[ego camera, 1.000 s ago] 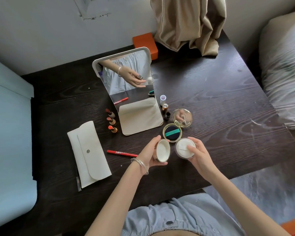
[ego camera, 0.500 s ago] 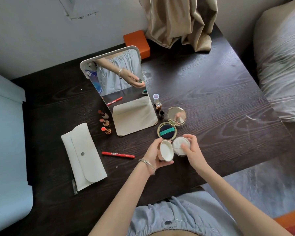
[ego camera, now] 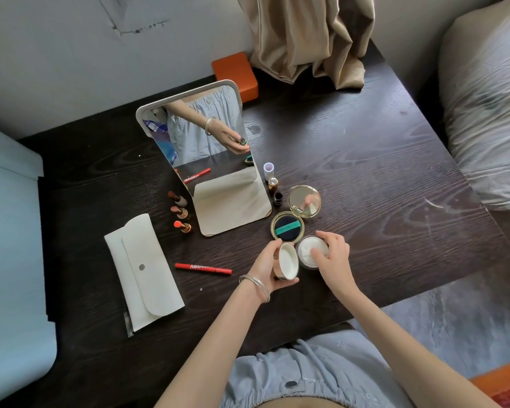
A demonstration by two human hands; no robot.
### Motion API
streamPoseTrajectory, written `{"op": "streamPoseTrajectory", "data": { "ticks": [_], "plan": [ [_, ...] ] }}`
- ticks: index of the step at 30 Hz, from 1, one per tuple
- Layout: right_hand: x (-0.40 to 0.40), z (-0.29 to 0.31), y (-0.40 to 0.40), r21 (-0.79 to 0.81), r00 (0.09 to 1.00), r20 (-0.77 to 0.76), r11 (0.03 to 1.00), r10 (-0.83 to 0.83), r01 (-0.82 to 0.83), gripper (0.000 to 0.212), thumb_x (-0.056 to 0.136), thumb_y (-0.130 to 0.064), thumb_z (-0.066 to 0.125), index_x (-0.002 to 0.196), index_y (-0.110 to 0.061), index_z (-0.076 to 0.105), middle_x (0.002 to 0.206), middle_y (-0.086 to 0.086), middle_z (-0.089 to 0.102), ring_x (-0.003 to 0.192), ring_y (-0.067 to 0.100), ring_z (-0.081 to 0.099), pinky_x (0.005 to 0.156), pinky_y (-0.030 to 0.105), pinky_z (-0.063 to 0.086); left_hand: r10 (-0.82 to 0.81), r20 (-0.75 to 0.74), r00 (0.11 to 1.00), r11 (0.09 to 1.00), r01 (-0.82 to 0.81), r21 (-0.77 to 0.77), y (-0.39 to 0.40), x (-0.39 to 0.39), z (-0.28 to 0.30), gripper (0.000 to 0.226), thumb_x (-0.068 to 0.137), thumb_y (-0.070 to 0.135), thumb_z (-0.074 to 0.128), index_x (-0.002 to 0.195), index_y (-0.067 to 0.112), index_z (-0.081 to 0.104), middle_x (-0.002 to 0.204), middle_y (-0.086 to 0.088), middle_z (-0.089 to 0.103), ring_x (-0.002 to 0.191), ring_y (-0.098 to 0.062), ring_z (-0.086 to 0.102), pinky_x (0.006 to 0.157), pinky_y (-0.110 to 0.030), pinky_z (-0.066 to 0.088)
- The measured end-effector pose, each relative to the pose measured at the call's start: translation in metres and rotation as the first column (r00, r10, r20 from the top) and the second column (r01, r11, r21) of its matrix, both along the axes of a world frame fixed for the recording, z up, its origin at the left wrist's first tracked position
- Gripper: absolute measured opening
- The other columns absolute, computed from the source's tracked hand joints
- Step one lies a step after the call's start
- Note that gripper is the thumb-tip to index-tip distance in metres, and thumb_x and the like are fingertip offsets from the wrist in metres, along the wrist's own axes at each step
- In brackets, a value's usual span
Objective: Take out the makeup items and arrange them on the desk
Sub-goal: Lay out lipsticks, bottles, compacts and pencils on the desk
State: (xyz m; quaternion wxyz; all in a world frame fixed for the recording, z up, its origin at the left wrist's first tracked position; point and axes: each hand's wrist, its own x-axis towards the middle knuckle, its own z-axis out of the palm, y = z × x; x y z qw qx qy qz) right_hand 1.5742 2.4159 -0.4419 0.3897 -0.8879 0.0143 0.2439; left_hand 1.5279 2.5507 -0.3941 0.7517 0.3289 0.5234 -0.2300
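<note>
Since a second ago both hands have come down toward the desk [ego camera: 365,160], and the white powder jar [ego camera: 308,251] now sits low beside the open cushion compact [ego camera: 287,227] instead of being held up in front of the person. The right hand [ego camera: 331,256] curls over the jar's top, fingers wrapped round its rim; whether the jar already touches the wood cannot be told, as the hand hides its base. The left hand [ego camera: 265,265], wearing silver bangles, grips the jar's lid [ego camera: 286,262], tilted on edge with its pale inside facing right, just beside the jar.

Behind the compact stand three small bottles [ego camera: 273,184] in a row next to the standing mirror [ego camera: 200,142]. Three uncapped lipsticks [ego camera: 180,212] line up left of the mirror's base. A red pencil [ego camera: 203,267] lies between the lipsticks and the left wrist, and the white pouch [ego camera: 145,272] lies flat further left.
</note>
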Motion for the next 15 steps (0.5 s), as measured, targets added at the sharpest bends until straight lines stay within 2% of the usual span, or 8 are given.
{"op": "streamPoseTrajectory", "data": {
  "ticks": [2, 4, 5, 7, 9, 12, 15],
  "plan": [
    [-0.001, 0.006, -0.002, 0.02, 0.997, 0.057, 0.999, -0.051, 0.05, 0.033, 0.092, -0.013, 0.051, 0.126, -0.013, 0.053, 0.128, 0.006, 0.045, 0.119, 0.018, 0.036, 0.096, 0.027, 0.032, -0.009, 0.049, 0.999, 1.0, 0.009, 0.007, 0.002, 0.001, 0.004, 0.028, 0.093, 0.038, 0.047, 0.108, 0.022, 0.064, 0.114, -0.009, 0.053, 0.098, -0.022, 0.052, 0.074, -0.039, 0.054],
    [0.001, 0.018, -0.006, 0.097, 0.991, 0.118, 0.994, -0.057, 0.045, 0.025, 0.093, -0.016, 0.053, 0.118, -0.015, 0.058, 0.119, 0.003, 0.052, 0.113, 0.015, 0.044, 0.09, 0.023, 0.038, 0.034, 0.117, 0.993, 0.998, -0.027, -0.06, 0.004, 0.003, 0.009, 0.027, 0.094, 0.037, 0.045, 0.103, 0.022, 0.066, 0.109, -0.007, 0.057, 0.096, -0.021, 0.054, 0.074, -0.039, 0.053],
    [0.002, 0.025, -0.007, 0.148, 0.993, 0.118, 0.989, -0.028, 0.01, 0.021, 0.094, -0.017, 0.054, 0.114, -0.015, 0.06, 0.113, 0.0, 0.056, 0.107, 0.014, 0.05, 0.083, 0.02, 0.04, 0.063, 0.145, 0.987, 0.992, -0.045, -0.119, 0.005, 0.005, 0.013, 0.029, 0.094, 0.039, 0.045, 0.103, 0.021, 0.066, 0.106, -0.007, 0.059, 0.095, -0.021, 0.057, 0.073, -0.039, 0.053],
    [0.006, 0.037, -0.009, 0.281, 0.999, 0.017, 0.959, 0.032, -0.035, 0.016, 0.093, -0.021, 0.056, 0.106, -0.017, 0.064, 0.1, -0.004, 0.063, 0.092, 0.01, 0.058, 0.073, 0.016, 0.043, 0.071, 0.189, 0.979, 0.981, -0.035, -0.188, 0.005, 0.012, 0.018, 0.034, 0.093, 0.044, 0.046, 0.103, 0.019, 0.066, 0.105, -0.008, 0.063, 0.095, -0.023, 0.061, 0.071, -0.037, 0.055],
    [0.01, 0.042, -0.009, 0.374, 0.996, -0.081, 0.928, 0.037, -0.005, 0.013, 0.091, -0.024, 0.059, 0.1, -0.019, 0.067, 0.091, -0.006, 0.068, 0.083, 0.006, 0.06, 0.069, 0.017, 0.044, -0.003, 0.208, 0.978, 0.989, 0.035, -0.147, 0.002, 0.02, 0.021, 0.042, 0.093, 0.051, 0.043, 0.103, 0.016, 0.066, 0.108, -0.01, 0.064, 0.099, -0.024, 0.062, 0.074, -0.038, 0.056],
    [0.021, 0.04, -0.013, 0.348, 0.996, -0.05, 0.933, -0.076, 0.089, 0.011, 0.089, -0.02, 0.062, 0.094, -0.013, 0.069, 0.083, -0.002, 0.068, 0.073, 0.007, 0.058, 0.064, 0.02, 0.046, -0.087, 0.191, 0.978, 0.993, 0.099, -0.056, -0.004, 0.032, 0.025, 0.051, 0.094, 0.055, 0.034, 0.108, 0.014, 0.061, 0.11, -0.011, 0.061, 0.106, -0.027, 0.059, 0.076, -0.041, 0.056],
    [0.041, 0.034, -0.023, 0.3, 0.968, -0.021, 0.922, -0.249, 0.244, 0.012, 0.089, -0.015, 0.062, 0.094, -0.007, 0.068, 0.077, 0.004, 0.064, 0.063, 0.01, 0.054, 0.05, 0.012, 0.045, -0.167, 0.196, 0.966, 0.986, 0.163, 0.038, -0.003, 0.036, 0.029, 0.053, 0.096, 0.053, 0.031, 0.125, 0.014, 0.052, 0.117, -0.01, 0.056, 0.111, -0.027, 0.056, 0.082, -0.043, 0.053]
  ]
}}
